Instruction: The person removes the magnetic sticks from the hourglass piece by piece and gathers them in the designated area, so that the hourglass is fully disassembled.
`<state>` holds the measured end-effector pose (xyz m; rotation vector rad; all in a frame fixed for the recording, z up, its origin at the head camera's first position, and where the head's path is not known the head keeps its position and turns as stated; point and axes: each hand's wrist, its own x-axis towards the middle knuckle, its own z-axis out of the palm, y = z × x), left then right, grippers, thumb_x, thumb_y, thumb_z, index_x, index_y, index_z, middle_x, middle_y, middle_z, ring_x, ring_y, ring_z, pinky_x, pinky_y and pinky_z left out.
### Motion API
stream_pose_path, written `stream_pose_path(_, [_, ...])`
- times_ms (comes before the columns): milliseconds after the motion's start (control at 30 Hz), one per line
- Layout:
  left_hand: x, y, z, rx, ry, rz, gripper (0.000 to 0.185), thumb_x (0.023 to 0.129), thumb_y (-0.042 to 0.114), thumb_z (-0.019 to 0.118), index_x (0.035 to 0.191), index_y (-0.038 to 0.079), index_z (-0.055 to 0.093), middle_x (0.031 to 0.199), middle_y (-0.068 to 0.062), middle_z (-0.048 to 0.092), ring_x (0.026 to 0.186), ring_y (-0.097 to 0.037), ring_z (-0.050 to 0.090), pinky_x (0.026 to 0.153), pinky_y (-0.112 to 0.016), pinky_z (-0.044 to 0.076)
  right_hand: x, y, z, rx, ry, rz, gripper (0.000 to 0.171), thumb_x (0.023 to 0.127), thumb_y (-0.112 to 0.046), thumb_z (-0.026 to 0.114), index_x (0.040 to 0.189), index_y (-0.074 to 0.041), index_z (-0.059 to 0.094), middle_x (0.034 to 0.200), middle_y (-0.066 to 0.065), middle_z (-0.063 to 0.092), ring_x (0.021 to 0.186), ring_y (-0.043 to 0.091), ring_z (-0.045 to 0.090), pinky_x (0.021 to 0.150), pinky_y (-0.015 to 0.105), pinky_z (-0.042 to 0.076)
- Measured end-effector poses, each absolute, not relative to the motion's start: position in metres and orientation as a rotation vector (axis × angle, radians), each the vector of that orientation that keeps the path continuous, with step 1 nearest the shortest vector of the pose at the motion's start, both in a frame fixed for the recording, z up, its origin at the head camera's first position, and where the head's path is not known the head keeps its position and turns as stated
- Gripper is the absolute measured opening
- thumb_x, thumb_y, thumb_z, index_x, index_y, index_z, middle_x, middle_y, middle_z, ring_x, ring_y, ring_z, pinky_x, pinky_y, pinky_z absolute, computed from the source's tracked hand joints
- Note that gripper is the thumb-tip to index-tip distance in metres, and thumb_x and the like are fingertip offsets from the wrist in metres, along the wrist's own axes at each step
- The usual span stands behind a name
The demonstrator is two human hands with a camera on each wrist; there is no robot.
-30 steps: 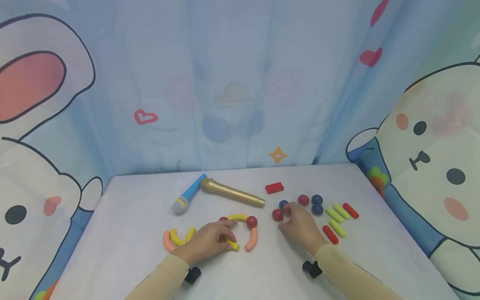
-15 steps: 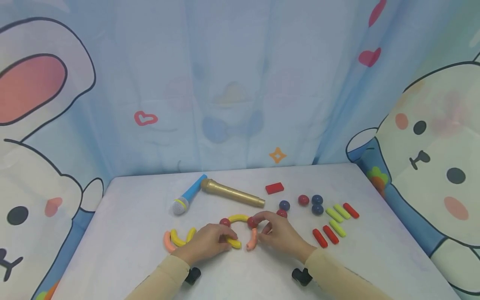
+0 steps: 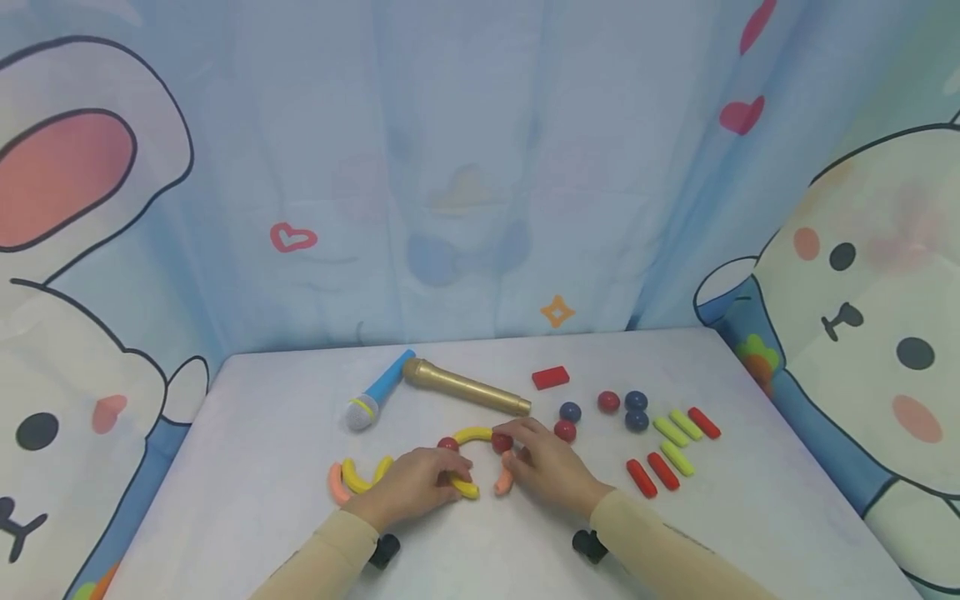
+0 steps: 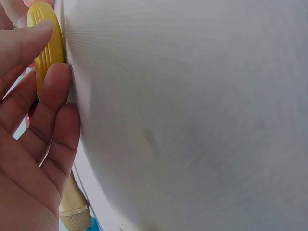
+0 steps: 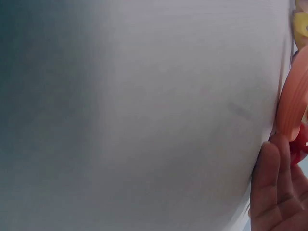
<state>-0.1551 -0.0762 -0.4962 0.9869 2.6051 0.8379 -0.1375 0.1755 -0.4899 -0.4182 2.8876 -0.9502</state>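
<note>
My left hand (image 3: 420, 482) pinches a curved yellow rod (image 3: 467, 488) between thumb and fingers; its ridged side shows in the left wrist view. My right hand (image 3: 551, 467) reaches in from the right, fingers curled at a red ball (image 3: 501, 443), thumb beside a curved pink rod (image 3: 503, 483). In the right wrist view the pink rod (image 5: 292, 98) meets the fingertips, with the red ball (image 5: 299, 147) partly hidden behind them. Another curved yellow rod (image 3: 472, 433) spans from this ball to a second red ball (image 3: 447, 443). Part of the left-hand rod is covered by fingers.
Behind the hands lie a gold microphone (image 3: 467, 387) and a blue microphone (image 3: 381, 390). Loose curved rods (image 3: 352, 477) sit at left. Rightward are red and blue balls (image 3: 637, 420), straight red and green rods (image 3: 677, 458), and a red block (image 3: 551, 377).
My right hand has moved left, leaving a loose red ball beside the blue one and reaching the red ball above the pink rod. The pink rod has shifted slightly. The left hand keeps its hold.
</note>
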Motion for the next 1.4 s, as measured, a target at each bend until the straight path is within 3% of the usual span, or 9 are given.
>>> stream_pose_path(200, [-0.154, -0.078, -0.497, 1.033, 2.648, 0.759, 0.022, 0.087, 0.020, 0.078, 0.108, 0.024, 0.074, 0.121, 0.014, 0.066, 0.117, -0.011, 0.059, 0.100, -0.036, 0.047, -0.142, 0.172, -0.494, -0.391, 2.874, -0.907, 0.043, 0.093, -0.025, 0.072, 0.133, -0.028, 0.058, 0.129, -0.008, 0.056, 0.096, 0.009, 0.059, 0.086, 0.033, 0.054])
stream_pose_path(500, [-0.150, -0.086, -0.496, 1.082, 2.648, 0.633, 0.018, 0.087, 0.028, 0.078, 0.105, 0.031, 0.075, 0.141, 0.005, 0.056, 0.131, -0.018, 0.049, 0.107, -0.041, 0.041, -0.144, 0.168, -0.492, -0.329, 2.837, -0.911, 0.047, 0.090, -0.024, 0.075, 0.134, -0.026, 0.057, 0.125, -0.006, 0.058, 0.096, 0.012, 0.057, 0.087, 0.036, 0.054])
stream_pose_path(800, [-0.149, -0.116, -0.487, 1.066, 2.743, 0.600, 0.017, 0.082, 0.022, 0.081, 0.099, 0.025, 0.078, 0.125, 0.006, 0.065, 0.119, -0.018, 0.058, 0.103, -0.041, 0.044, -0.147, 0.171, -0.492, -0.320, 2.841, -0.900, 0.047, 0.089, -0.023, 0.076, 0.132, -0.028, 0.058, 0.118, -0.012, 0.060, 0.097, 0.012, 0.058, 0.087, 0.036, 0.054])
stream_pose_path(967, [-0.150, -0.123, -0.479, 1.036, 2.726, 0.623, 0.020, 0.080, 0.024, 0.080, 0.100, 0.023, 0.079, 0.125, 0.005, 0.066, 0.120, -0.021, 0.057, 0.104, -0.046, 0.042, -0.149, 0.173, -0.492, -0.348, 2.844, -0.902, 0.046, 0.088, -0.019, 0.076, 0.131, -0.028, 0.059, 0.119, -0.011, 0.061, 0.107, 0.015, 0.059, 0.092, 0.040, 0.053])
stream_pose_path(1033, [-0.151, -0.120, -0.476, 0.985, 2.728, 0.701, 0.019, 0.081, 0.020, 0.077, 0.100, 0.021, 0.078, 0.122, 0.005, 0.067, 0.114, -0.019, 0.060, 0.099, -0.044, 0.045, -0.149, 0.174, -0.491, -0.350, 2.841, -0.904, 0.047, 0.089, -0.019, 0.076, 0.131, -0.029, 0.059, 0.121, -0.010, 0.061, 0.111, 0.016, 0.059, 0.095, 0.041, 0.052])
stream_pose_path(1200, [-0.161, -0.107, -0.468, 0.807, 2.726, 0.948, 0.028, 0.090, 0.013, 0.067, 0.117, 0.018, 0.070, 0.130, 0.005, 0.060, 0.093, -0.013, 0.059, 0.080, -0.034, 0.051, -0.145, 0.174, -0.488, -0.303, 2.861, -0.902, 0.053, 0.088, -0.019, 0.077, 0.137, -0.026, 0.056, 0.128, -0.006, 0.059, 0.106, 0.014, 0.059, 0.091, 0.038, 0.053])
stream_pose_path(1300, [-0.167, -0.098, -0.468, 0.747, 2.661, 0.972, 0.040, 0.092, 0.013, 0.066, 0.132, 0.019, 0.063, 0.140, 0.004, 0.055, 0.096, -0.013, 0.058, 0.081, -0.033, 0.051, -0.137, 0.170, -0.486, -0.212, 2.883, -0.885, 0.060, 0.087, -0.022, 0.078, 0.141, -0.018, 0.052, 0.131, 0.001, 0.056, 0.096, 0.016, 0.060, 0.085, 0.037, 0.055])
stream_pose_path(1400, [-0.171, -0.091, -0.472, 0.707, 2.618, 0.925, 0.041, 0.093, 0.015, 0.065, 0.134, 0.021, 0.063, 0.134, 0.005, 0.059, 0.099, -0.013, 0.057, 0.084, -0.034, 0.050, -0.127, 0.164, -0.485, -0.124, 2.871, -0.869, 0.069, 0.085, -0.028, 0.079, 0.144, -0.012, 0.047, 0.132, 0.007, 0.055, 0.101, 0.023, 0.062, 0.089, 0.042, 0.054])
